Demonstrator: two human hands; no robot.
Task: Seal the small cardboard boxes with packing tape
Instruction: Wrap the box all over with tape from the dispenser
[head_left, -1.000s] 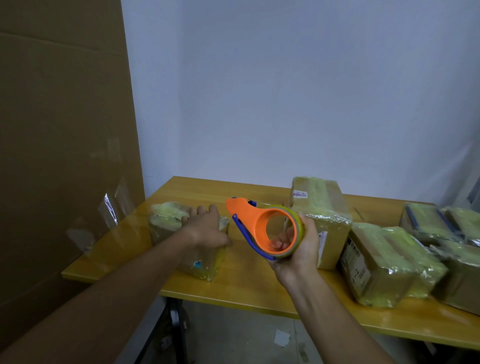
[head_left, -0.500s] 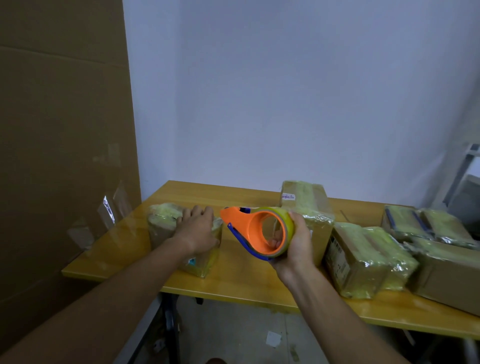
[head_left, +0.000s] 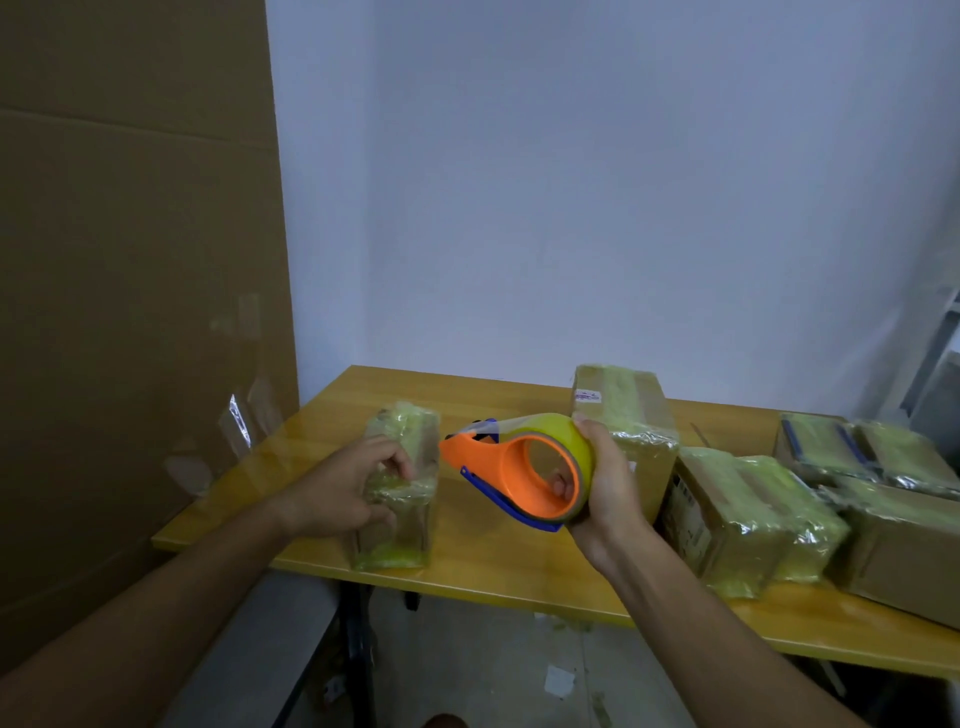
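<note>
A small cardboard box (head_left: 402, 525) wrapped in yellowish tape stands near the front left of the wooden table (head_left: 509, 566). My left hand (head_left: 345, 486) grips its upper left side, fingers curled over the top edge. My right hand (head_left: 602, 486) holds an orange tape dispenser (head_left: 514, 467) with a yellow tape roll, fingers through the core, just right of that box. The dispenser's nose points left toward the box top.
Several taped boxes (head_left: 748, 519) crowd the right half of the table; a taller one (head_left: 628, 415) stands behind my right hand. A large cardboard sheet (head_left: 135, 291) leans at the left. The table's front edge is close to me, floor below.
My left hand has shifted from lying flat on the box to curling its fingers over the top edge. The dispenser has stayed just right of the box, its nose now at the box's top.
</note>
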